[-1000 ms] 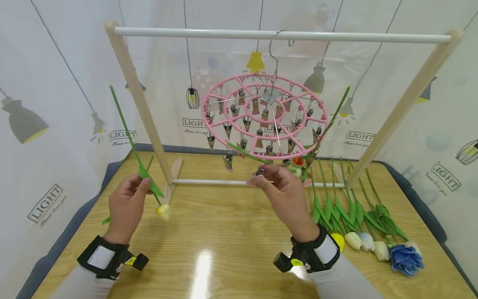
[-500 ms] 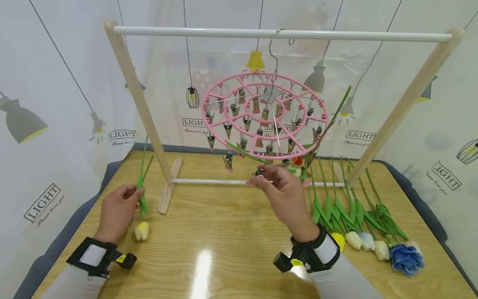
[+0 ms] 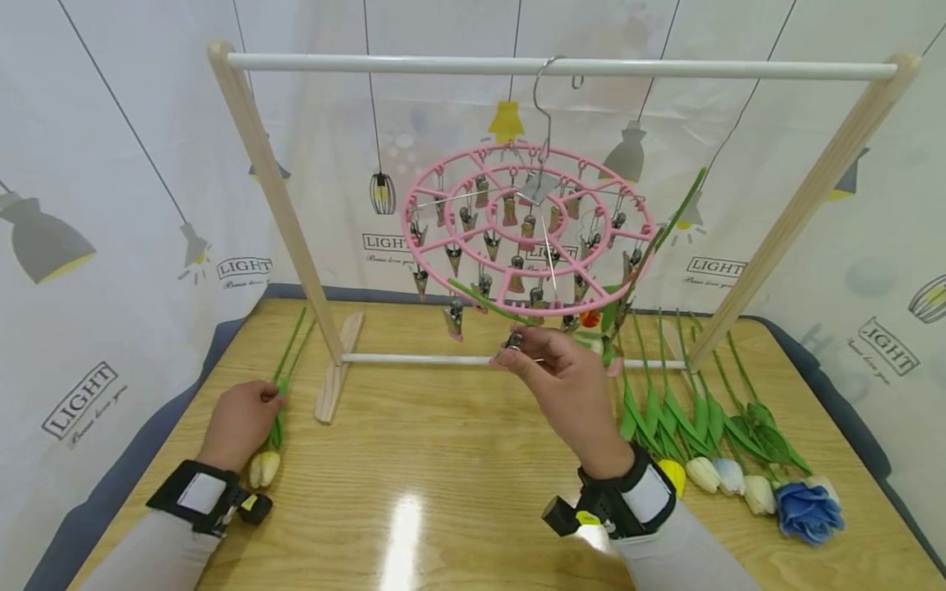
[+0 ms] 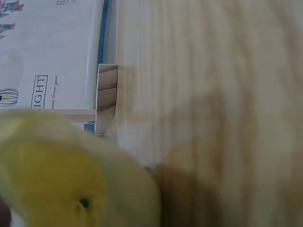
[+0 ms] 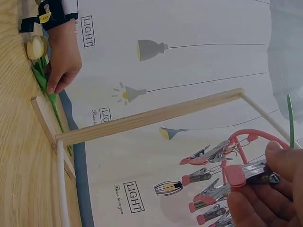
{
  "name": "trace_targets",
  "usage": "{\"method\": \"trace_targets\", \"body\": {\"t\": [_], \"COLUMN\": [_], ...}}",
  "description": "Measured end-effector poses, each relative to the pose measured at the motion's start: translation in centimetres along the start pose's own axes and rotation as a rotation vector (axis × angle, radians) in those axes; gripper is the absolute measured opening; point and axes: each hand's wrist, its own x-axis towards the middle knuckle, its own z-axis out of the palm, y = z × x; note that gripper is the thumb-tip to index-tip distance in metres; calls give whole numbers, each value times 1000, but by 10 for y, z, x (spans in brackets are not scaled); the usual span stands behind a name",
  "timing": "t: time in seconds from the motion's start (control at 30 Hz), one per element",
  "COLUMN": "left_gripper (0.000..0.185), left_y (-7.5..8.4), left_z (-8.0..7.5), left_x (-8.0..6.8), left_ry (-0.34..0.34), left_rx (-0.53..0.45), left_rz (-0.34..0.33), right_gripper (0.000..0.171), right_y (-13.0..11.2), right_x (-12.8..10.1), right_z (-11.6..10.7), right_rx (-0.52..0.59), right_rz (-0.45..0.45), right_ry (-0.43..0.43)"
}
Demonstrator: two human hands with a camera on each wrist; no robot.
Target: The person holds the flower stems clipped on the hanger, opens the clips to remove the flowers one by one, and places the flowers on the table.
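Observation:
At the left of the wooden table, my left hand (image 3: 240,419) pinches the green stem of a pale yellow tulip (image 3: 264,469) low over the tabletop. A second green stem (image 3: 301,349) lies alongside. The petals (image 4: 71,175) fill the lower left of the left wrist view. My right hand (image 3: 565,386) is raised under the front rim of a pink round clip hanger (image 3: 569,310). Thumb and fingers pinch a metal clip with pink tips (image 5: 241,174); nothing shows between the tips. A green stem (image 3: 488,302) crosses the front rim just above that hand.
The hanger hooks over the white bar (image 3: 414,64) of a wooden-legged rack. Several metal clips dangle from it. A long stem (image 3: 683,205) and an orange-red flower (image 3: 590,318) show at its right. Several tulips (image 3: 700,474) and a blue rose (image 3: 809,510) lie at the right.
My left hand has lowered the yellow tulip from an upright, raised stance toward the tabletop at the left. My right hand keeps its pinch on the clip in nearly the same place.

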Motion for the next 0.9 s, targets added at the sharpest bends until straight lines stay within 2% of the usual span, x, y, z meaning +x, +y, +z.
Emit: {"method": "trace_targets", "body": {"t": [0.3, 0.47, 0.63, 0.73, 0.83, 0.9], "left_gripper": [30, 30, 31, 31, 32, 31], "left_y": [-5, -6, -6, -7, -9, -10], "left_z": [4, 1, -2, -2, -1, 0], "left_x": [5, 6, 7, 7, 7, 7], "left_ry": [-20, -29, -37, -37, -37, -33], "left_rx": [41, 37, 32, 33, 31, 30], "left_rz": [11, 8, 6, 9, 11, 12], "right_gripper": [36, 30, 12, 8, 10, 18], "right_y": [-2, -7, -19, -26, -32, -32], "right_x": [-1, 0, -2, -5, -8, -4], "right_z": [-2, -9, -29, -48, -71, -86], "right_rx": [-25, -106, -265, -381, -532, -650], "right_rz": [1, -17, -136, -199, -173, -159], "right_ry": [0, -28, -19, 43, 139, 201]}}
